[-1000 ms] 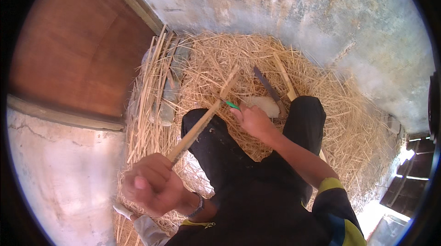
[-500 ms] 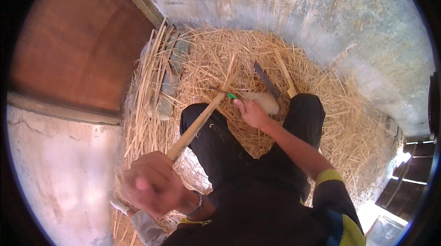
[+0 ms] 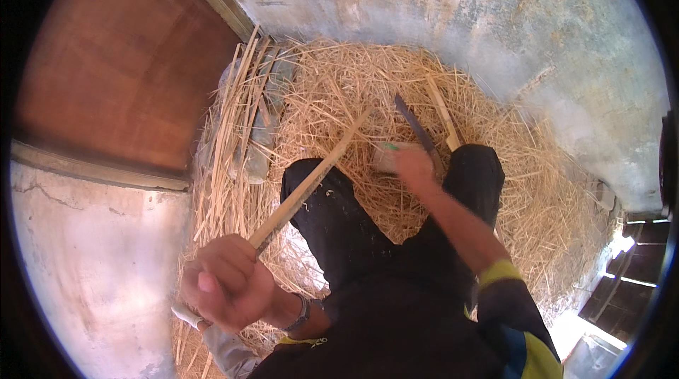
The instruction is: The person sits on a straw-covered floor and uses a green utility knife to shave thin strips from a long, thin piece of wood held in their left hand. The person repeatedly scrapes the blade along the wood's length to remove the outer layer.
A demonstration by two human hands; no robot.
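My left hand [image 3: 230, 280] is closed around the lower end of a pale bamboo strip [image 3: 311, 184], which slants up and away over my left knee. Blurred by motion, my right hand [image 3: 415, 168] is closed on a small green-handled knife [image 3: 392, 146]. Only a bit of its green handle shows, to the right of the strip and apart from it. Just beyond that hand lies a long dark-bladed knife [image 3: 413, 123] on the straw. A pale block [image 3: 384, 160] sits partly hidden beside my right hand.
Straw and shavings [image 3: 339, 68] cover the floor. Long thin strips [image 3: 223, 146] are piled at the left over stones [image 3: 258, 163]. Another split piece [image 3: 443, 112] lies near my right knee. A stained wall [image 3: 495, 18] and a brown door panel [image 3: 120, 61] border the space.
My right hand has drawn the small knife off the bamboo strip, moving right toward my right knee. My left hand and the strip have shifted only slightly.
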